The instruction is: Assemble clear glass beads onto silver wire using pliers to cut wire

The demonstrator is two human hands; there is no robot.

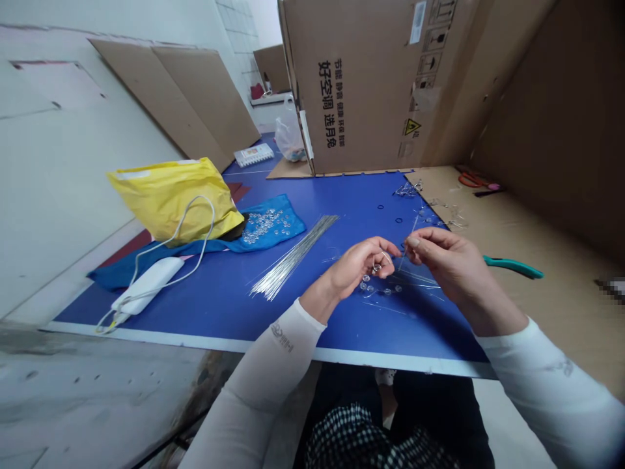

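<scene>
My left hand (pixel 364 264) is curled above the blue table, its fingers closed around a clear bead (pixel 375 268) on thin wire. Close by on the right, my right hand (pixel 437 254) pinches a thin wire (pixel 403 259) between thumb and forefinger. Several clear beads (pixel 388 291) hang or lie just below my left hand; which of them are strung is too small to tell. Loose thin wires lie under both hands. To the left, a bundle of straight silver wires (pixel 295 257) rests on the table.
Clear beads (pixel 263 225) lie on a blue cloth (pixel 288 215) beside a yellow bag (pixel 180 198). A white power strip (pixel 149 286) is at left. Teal-handled pliers (pixel 515 266) and orange scissors (pixel 473 179) lie right. A large carton (pixel 371 85) stands behind.
</scene>
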